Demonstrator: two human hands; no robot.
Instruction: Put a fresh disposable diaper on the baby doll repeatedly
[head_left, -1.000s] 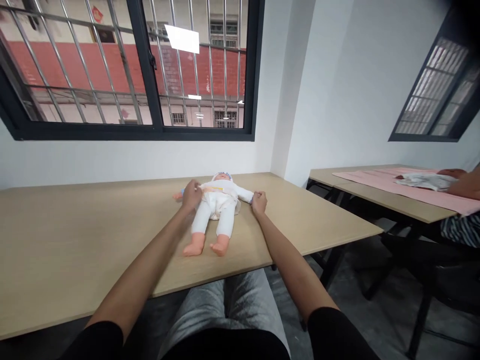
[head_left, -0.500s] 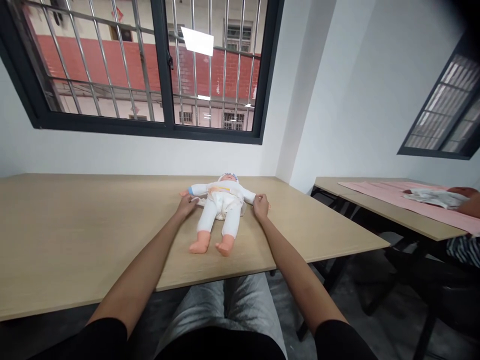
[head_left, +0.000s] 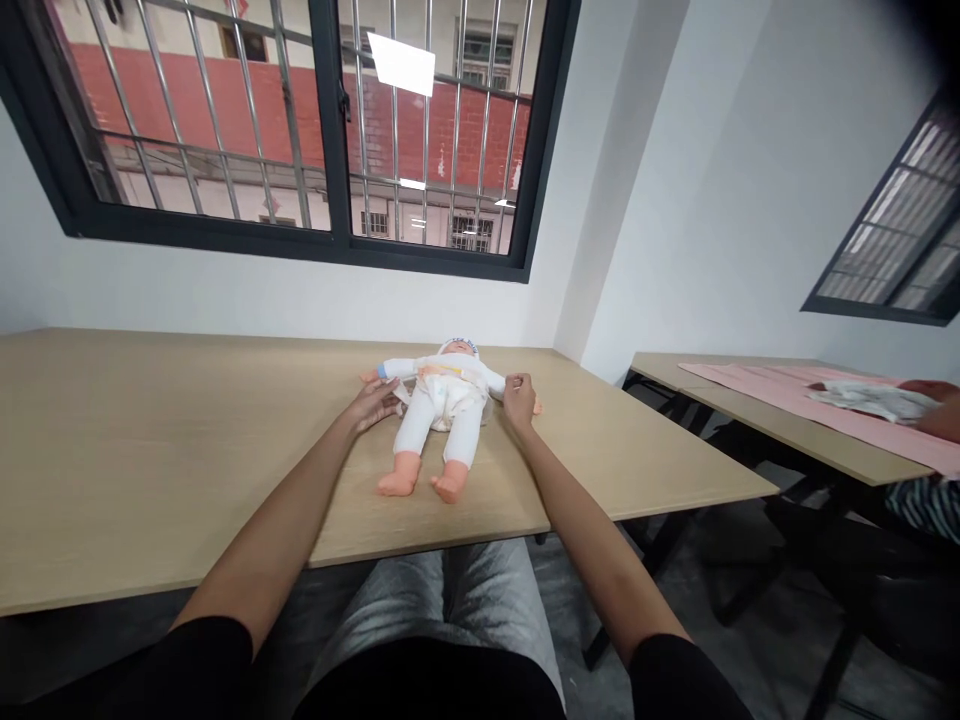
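Observation:
A baby doll in white clothes and a printed cap lies on its back, its feet towards me. Around its hips is a white diaper, with a side flap spread out at the left. My left hand is beside that flap, fingers stretched out and apart, seeming to touch its edge. On the other side, my right hand is closed in a pinch over the doll's forearm. Whatever lies between those fingertips is too small to make out. The doll's hand shows just past my right hand.
The doll lies on a wooden table against a white wall below a barred window. To the right, a second table bears a pink cloth and a white garment, with another person's arm there.
My left hand's fingers have loosened and spread at the diaper's flap. My right hand stays pinched near the doll's arm. The view has shifted slightly.

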